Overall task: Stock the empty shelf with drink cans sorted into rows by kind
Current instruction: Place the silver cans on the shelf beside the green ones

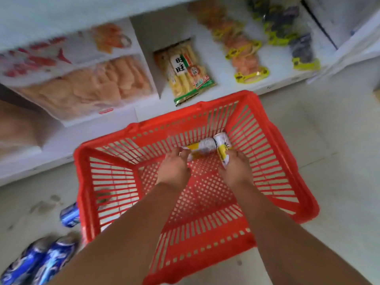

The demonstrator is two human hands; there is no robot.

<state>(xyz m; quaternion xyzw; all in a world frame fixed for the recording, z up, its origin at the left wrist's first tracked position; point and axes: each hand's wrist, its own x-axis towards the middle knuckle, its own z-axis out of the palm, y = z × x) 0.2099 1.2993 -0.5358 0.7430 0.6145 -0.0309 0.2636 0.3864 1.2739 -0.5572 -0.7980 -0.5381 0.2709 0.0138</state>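
A red plastic basket stands on the floor below me. Two yellow-and-white drink cans lie on their sides at its far inner corner. My left hand reaches down and curls round the left can. My right hand grips the right can from its near end. Both forearms reach in over the basket's near rim. Three blue drink cans lie on the floor left of the basket: one by its wall, two more at the lower left corner.
A low white shelf runs across the top of the view, holding snack packs: a rice-cracker bag, pale chip bags and yellow-clipped packs. Pale tiled floor lies to the right of the basket.
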